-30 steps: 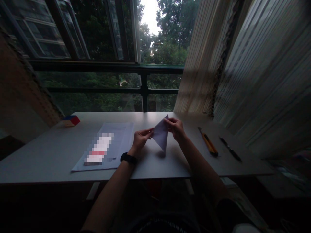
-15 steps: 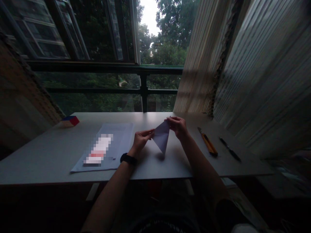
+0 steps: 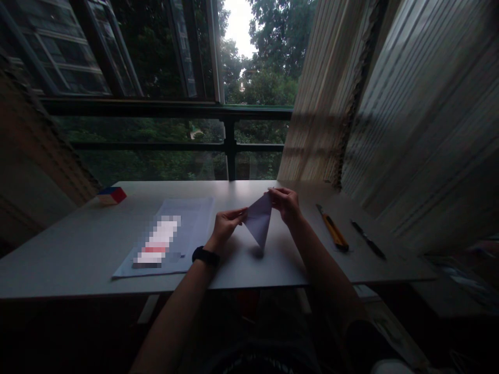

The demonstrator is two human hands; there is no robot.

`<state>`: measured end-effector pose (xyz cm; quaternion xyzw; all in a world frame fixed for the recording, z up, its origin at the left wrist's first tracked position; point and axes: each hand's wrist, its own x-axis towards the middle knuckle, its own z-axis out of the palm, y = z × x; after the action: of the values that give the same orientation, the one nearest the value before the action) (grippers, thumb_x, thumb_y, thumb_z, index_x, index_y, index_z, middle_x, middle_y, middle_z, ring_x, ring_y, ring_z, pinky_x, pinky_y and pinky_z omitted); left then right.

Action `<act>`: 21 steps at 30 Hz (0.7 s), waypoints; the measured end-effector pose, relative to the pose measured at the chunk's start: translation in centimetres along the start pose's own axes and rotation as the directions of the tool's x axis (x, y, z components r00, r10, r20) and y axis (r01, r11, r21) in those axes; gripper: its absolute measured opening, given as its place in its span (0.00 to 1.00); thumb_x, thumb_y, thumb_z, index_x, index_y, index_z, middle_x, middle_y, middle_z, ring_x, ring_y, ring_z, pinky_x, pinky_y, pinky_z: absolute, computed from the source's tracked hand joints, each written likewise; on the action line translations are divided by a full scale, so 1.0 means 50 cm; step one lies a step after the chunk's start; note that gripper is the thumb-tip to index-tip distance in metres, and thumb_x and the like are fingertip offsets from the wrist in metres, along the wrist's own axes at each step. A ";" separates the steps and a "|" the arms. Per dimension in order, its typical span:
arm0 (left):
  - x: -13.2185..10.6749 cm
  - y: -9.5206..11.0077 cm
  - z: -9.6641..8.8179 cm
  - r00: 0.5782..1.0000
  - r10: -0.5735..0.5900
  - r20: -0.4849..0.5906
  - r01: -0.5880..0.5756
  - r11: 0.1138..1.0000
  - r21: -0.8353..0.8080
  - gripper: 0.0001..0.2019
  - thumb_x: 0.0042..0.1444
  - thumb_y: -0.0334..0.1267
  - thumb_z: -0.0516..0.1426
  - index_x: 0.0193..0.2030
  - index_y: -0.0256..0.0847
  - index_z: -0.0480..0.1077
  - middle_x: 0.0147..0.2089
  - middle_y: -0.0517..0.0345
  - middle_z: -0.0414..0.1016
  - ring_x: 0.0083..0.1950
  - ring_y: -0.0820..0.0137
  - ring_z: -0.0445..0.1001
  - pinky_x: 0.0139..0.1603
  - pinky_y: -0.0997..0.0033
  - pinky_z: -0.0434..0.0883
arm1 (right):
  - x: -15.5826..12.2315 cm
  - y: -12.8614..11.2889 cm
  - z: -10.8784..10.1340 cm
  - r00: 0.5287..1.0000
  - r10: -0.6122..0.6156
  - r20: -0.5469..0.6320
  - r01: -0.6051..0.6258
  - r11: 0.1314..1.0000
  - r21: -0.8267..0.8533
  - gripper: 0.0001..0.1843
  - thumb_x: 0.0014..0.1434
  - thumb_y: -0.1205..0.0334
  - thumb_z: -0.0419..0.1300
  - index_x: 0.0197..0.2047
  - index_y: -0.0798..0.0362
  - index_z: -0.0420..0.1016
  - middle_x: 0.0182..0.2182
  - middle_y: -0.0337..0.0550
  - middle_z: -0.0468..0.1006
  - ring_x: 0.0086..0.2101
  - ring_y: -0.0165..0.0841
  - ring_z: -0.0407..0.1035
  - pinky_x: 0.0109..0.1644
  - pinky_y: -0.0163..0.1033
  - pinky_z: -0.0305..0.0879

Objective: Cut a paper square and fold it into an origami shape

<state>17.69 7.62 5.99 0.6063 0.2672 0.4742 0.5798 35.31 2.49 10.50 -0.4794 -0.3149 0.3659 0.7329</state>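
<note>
A folded sheet of paper (image 3: 259, 221), pale and shaped like a triangle, is held up just over the white table (image 3: 249, 272). Its lowest corner points down toward the tabletop, with a small shadow below. My left hand (image 3: 226, 224), with a dark band on the wrist, pinches the paper's left corner between thumb and fingers. At the upper right corner, the fingertips of my right hand (image 3: 286, 204) are closed on the paper. The far side of the paper is hidden.
Left of my hands lie white sheets (image 3: 195, 221) with a blurred-out patch on top. A coloured cube (image 3: 112, 196) sits at the back left. To the right are a yellow utility knife (image 3: 332, 228) and a dark pen (image 3: 368, 240). A window and curtain (image 3: 312, 130) stand behind.
Both hands keep their grip on the folded paper and have barely moved. The whole view has shifted very slightly.
</note>
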 end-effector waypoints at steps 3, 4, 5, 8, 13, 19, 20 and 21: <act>0.000 0.000 0.001 1.000 0.002 0.001 -0.002 1.000 0.006 0.17 0.35 0.39 0.65 0.36 0.36 0.76 0.30 0.50 0.78 0.26 0.71 0.70 0.25 0.73 0.66 | 0.001 0.002 -0.001 1.000 0.003 -0.016 -0.003 1.000 -0.011 0.15 0.35 0.56 0.67 0.25 0.55 0.70 0.24 0.44 0.77 0.23 0.31 0.71 0.27 0.36 0.66; 0.000 0.000 0.001 1.000 0.002 0.003 -0.002 1.000 0.008 0.17 0.35 0.39 0.65 0.36 0.36 0.76 0.30 0.51 0.78 0.26 0.71 0.70 0.25 0.73 0.66 | 0.002 0.003 -0.002 1.000 0.005 -0.019 -0.005 1.000 -0.010 0.14 0.35 0.57 0.67 0.25 0.55 0.70 0.24 0.44 0.77 0.23 0.31 0.71 0.26 0.36 0.66; 0.000 0.000 0.002 1.000 0.001 0.004 -0.001 1.000 0.010 0.17 0.35 0.39 0.65 0.36 0.36 0.76 0.30 0.51 0.78 0.26 0.71 0.70 0.25 0.73 0.66 | 0.002 0.003 -0.002 1.000 0.007 -0.021 -0.007 1.000 -0.007 0.14 0.35 0.57 0.67 0.24 0.55 0.70 0.24 0.43 0.77 0.23 0.31 0.71 0.26 0.36 0.66; -0.001 0.000 0.002 1.000 -0.007 0.010 0.007 1.000 0.013 0.17 0.36 0.39 0.65 0.36 0.36 0.76 0.29 0.51 0.78 0.26 0.71 0.70 0.24 0.73 0.65 | 0.004 0.005 -0.004 0.999 0.010 -0.035 -0.010 1.000 0.007 0.13 0.36 0.58 0.67 0.24 0.55 0.69 0.22 0.43 0.77 0.22 0.31 0.70 0.26 0.36 0.66; -0.002 0.000 0.002 1.000 -0.014 0.025 0.013 1.000 0.023 0.16 0.36 0.39 0.65 0.36 0.36 0.76 0.29 0.51 0.78 0.26 0.72 0.70 0.24 0.73 0.65 | 0.007 0.006 -0.008 0.997 0.001 -0.079 0.001 1.000 0.027 0.11 0.37 0.60 0.66 0.23 0.55 0.68 0.21 0.43 0.77 0.21 0.31 0.70 0.27 0.36 0.67; -0.001 -0.001 0.000 0.999 -0.025 0.021 0.024 0.999 0.040 0.17 0.36 0.39 0.65 0.36 0.36 0.76 0.30 0.50 0.78 0.26 0.71 0.70 0.24 0.73 0.65 | 0.001 0.001 -0.006 0.998 0.040 -0.041 -0.041 0.999 -0.019 0.12 0.38 0.58 0.66 0.26 0.55 0.71 0.23 0.44 0.77 0.21 0.31 0.70 0.25 0.36 0.67; -0.001 -0.001 -0.001 0.999 -0.025 0.020 0.024 0.999 0.043 0.18 0.36 0.39 0.65 0.36 0.36 0.76 0.30 0.51 0.78 0.26 0.71 0.70 0.25 0.73 0.65 | 0.001 0.001 -0.006 0.998 0.052 -0.028 -0.053 0.998 -0.032 0.13 0.38 0.58 0.67 0.26 0.55 0.71 0.22 0.43 0.77 0.21 0.31 0.70 0.24 0.36 0.67; -0.001 0.000 -0.001 1.000 -0.025 0.019 0.024 0.999 0.045 0.18 0.36 0.39 0.65 0.37 0.36 0.76 0.30 0.51 0.78 0.26 0.71 0.70 0.25 0.73 0.65 | 0.001 0.001 -0.006 0.998 0.062 -0.021 -0.063 0.997 -0.046 0.13 0.37 0.58 0.67 0.25 0.55 0.71 0.21 0.43 0.76 0.20 0.31 0.69 0.24 0.36 0.67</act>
<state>17.62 7.61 5.97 0.6203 0.2794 0.4550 0.5745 35.58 2.42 10.34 -0.5098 -0.3010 0.3763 0.7127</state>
